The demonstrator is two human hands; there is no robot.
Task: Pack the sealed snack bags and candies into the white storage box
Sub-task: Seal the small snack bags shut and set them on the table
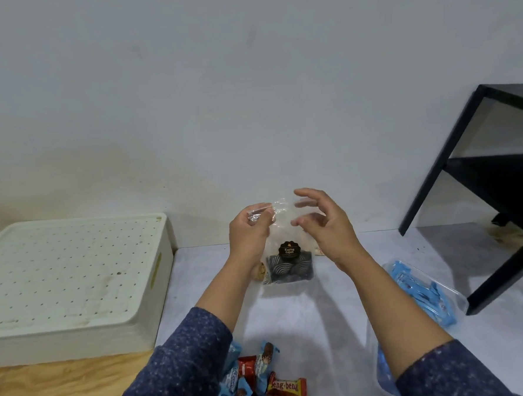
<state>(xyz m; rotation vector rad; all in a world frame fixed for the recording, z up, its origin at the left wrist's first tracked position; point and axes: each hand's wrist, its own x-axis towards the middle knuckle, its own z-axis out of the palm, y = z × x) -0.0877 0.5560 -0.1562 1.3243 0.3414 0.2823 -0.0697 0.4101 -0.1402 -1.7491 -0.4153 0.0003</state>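
We see the left hand [250, 229] pinching the top edge of a clear snack bag [288, 257], its grip clamped on the plastic, bag hanging upright above the grey counter [337, 300]. Right hand [326, 224] is just beside the bag, fingers apart and loosely curled, holding nothing. White storage box [75, 279] sits left, lid on. Candies [265, 381] lie near the front edge.

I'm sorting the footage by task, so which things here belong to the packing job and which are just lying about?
Belong to the job:
clear snack bag, gripped at its top by the left hand
right hand, open beside it
wrapped candies
white storage box, lid on

Lying about:
black shelf
clear tray of blue packets
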